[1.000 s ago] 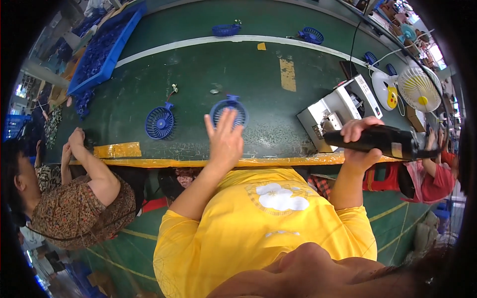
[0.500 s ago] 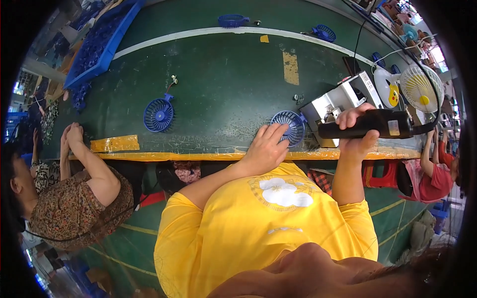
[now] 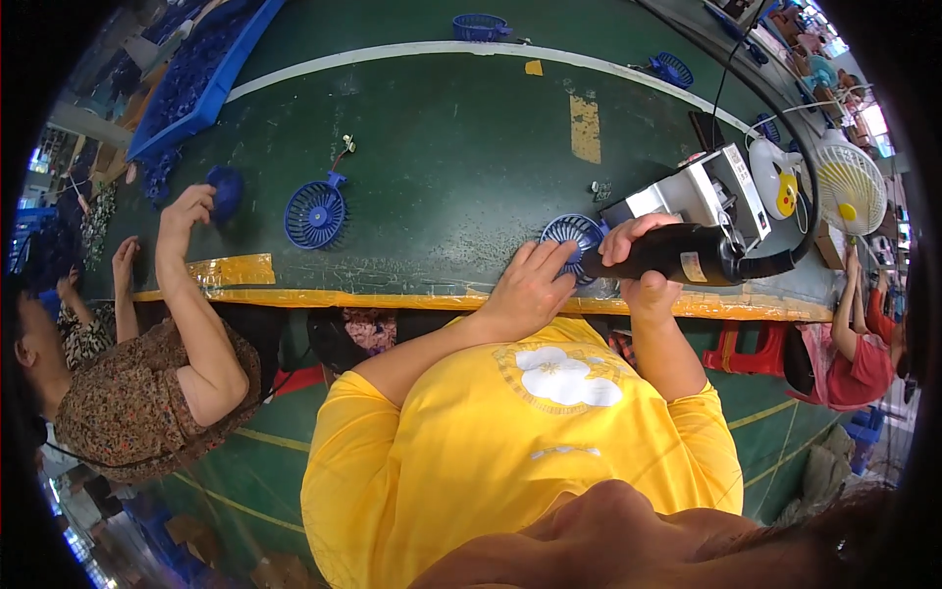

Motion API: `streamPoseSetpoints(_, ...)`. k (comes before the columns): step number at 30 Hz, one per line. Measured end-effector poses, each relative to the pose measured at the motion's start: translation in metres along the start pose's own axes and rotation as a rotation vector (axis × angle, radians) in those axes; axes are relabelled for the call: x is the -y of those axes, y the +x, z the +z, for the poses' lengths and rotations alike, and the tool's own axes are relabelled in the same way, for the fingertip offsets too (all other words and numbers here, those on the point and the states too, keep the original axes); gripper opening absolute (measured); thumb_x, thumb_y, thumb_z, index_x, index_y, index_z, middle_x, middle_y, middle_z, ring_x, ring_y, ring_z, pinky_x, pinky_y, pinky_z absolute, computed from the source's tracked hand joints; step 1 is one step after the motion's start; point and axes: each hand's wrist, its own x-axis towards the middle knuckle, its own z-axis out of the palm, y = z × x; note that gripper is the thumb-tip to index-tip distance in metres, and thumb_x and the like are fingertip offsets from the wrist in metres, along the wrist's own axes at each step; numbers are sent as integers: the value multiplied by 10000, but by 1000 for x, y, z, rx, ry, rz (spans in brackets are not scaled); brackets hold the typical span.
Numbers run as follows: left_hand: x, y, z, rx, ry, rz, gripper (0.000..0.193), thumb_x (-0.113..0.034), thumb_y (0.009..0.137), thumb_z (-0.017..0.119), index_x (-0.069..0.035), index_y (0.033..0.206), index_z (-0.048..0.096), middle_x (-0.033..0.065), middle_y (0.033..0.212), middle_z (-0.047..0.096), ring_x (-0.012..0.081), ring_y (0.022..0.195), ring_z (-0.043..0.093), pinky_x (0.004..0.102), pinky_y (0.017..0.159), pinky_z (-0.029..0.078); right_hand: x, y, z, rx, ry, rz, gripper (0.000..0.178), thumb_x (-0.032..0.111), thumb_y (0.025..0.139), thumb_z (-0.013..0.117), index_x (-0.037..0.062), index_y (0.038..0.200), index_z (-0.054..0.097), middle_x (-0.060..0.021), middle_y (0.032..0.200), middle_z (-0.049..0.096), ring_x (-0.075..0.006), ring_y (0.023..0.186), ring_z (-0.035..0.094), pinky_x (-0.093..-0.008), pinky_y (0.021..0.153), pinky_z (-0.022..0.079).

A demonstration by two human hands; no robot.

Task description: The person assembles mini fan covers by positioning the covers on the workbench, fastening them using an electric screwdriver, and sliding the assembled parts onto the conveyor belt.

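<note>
Blue fan grill [image 3: 572,236] lies flat on the green tabletop [image 3: 442,167], close to the near edge with the yellow tape, toward the right side. The left hand [image 3: 530,285] rests on it from the near side. Its fingers [image 3: 549,257] are spread flat on the grill and press it down; they do not close around it. The right hand [image 3: 638,260] is just to the right. Its fingers are wrapped tight around a black power tool [image 3: 677,257]. The tool lies sideways, along the near edge, and its front end points left at the grill. The tip is hidden behind the right hand, so I cannot tell if it touches the grill. Both hands are right at the grill, but the left one is on it.

A black cord runs from the back of the tool up and away to the right. A white box machine [image 3: 702,191] sits just behind the tool. A second blue fan grill [image 3: 315,213] lies well apart to the left. Another person sits at the left end and reaches a hand [image 3: 186,208] to a small blue part [image 3: 228,188] that I cannot make out. A white fan [image 3: 850,182] stands at the far right corner.
</note>
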Motion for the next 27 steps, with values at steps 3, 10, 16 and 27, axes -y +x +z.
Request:
streamPoseSetpoints(3,11,1,-5,10,5,18,192,-156,915,873,-29,1041,806,205,1525,687,401,1396,625,567,1169,501,-10,4,8,38,32,-2,760,401,854,1091,6,1315,635,-116,1014,738,-243,926,731,-396,862,625)
streamPoseSetpoints(10,-2,2,-1,19,3,86,175,-152,908,862,-35,1024,802,195,1492,704,383,1351,642,558,1157,511,12,-2,-7,1,-46,-6,910,541,882,1042,-24,1450,609,-102,966,729,-242,885,737,-407,833,628)
streamPoseSetpoints(16,-10,4,-6,23,5,142,160,-148,903,852,-41,1009,800,187,1464,719,367,1313,656,551,1146,519,105,21,-37,-130,-210,-251,895,667,904,977,33,1423,617,-73,948,684,-227,826,691,-416,805,586)
streamPoseSetpoints(27,-12,2,-16,36,8,213,133,-141,893,834,-51,983,794,171,1413,746,338,1242,682,537,1127,535,87,14,-25,-175,-115,-137,897,771,933,898,72,1405,593,-56,973,686,-218,844,674,-432,867,573)
